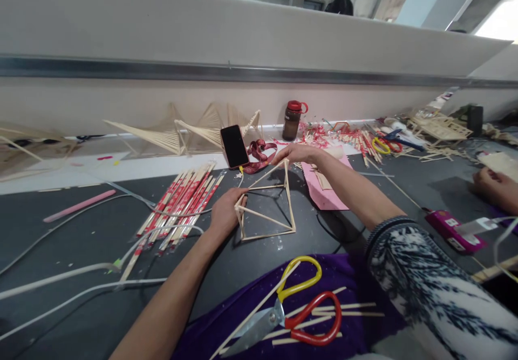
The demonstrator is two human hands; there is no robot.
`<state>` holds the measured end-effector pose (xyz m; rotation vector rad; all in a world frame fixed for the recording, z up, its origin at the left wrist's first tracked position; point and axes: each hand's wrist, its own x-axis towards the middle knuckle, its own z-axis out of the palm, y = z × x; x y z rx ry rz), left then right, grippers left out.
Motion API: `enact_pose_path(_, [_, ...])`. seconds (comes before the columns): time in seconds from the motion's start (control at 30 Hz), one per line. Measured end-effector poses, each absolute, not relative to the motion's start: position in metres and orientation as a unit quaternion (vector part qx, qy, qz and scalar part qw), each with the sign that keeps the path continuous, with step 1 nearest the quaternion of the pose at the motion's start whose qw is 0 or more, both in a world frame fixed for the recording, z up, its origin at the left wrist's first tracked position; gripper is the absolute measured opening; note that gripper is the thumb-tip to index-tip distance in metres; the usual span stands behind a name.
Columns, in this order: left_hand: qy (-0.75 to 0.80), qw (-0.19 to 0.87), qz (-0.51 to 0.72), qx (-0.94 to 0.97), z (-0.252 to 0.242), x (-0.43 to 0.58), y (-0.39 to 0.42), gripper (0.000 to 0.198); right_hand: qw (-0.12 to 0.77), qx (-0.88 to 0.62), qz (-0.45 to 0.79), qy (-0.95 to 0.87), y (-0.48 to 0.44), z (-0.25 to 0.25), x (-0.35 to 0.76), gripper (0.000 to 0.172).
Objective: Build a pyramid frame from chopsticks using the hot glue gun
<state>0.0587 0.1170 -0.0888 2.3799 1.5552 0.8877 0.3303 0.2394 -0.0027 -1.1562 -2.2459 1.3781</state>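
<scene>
A small open frame of thin wooden sticks [267,217] stands on the dark table in front of me. My left hand [226,210] grips its left side, the fingertips partly hidden behind the corner. Reaching in from the right, my right hand [298,155] has its fingers closed at the frame's upper far corner. Nearer to me, scissors [277,312] with one yellow and one red handle lie on a purple cloth [226,317], among several loose sticks [348,313].
Bundled chopsticks in red-printed wrappers [178,203] lie left, crossed by white cables [81,273]. Behind are a phone [234,147], a red-capped bottle [292,121] and larger stick structures [149,136]. Pink paper [324,198], a magenta power strip [453,231] and another person's hand [496,187] are right.
</scene>
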Motion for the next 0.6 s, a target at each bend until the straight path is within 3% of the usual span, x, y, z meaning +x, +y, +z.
enact_pose_path(0.17, [0.518, 0.091, 0.296, 0.797, -0.087, 0.058, 0.116, 0.029, 0.041, -0.342, 0.537, -0.770, 0.250, -0.002, 0.318, 0.036])
enact_pose_path(0.5, [0.513, 0.104, 0.303, 0.796, -0.086, 0.058, 0.116, 0.028, 0.014, -0.294, 0.570, -0.767, 0.240, 0.001, 0.313, 0.031])
enact_pose_path(0.6, [0.514, 0.106, 0.306, 0.794, -0.085, 0.059, 0.116, 0.028, 0.100, -0.363, 0.528, -0.762, 0.243, -0.007, 0.307, 0.023])
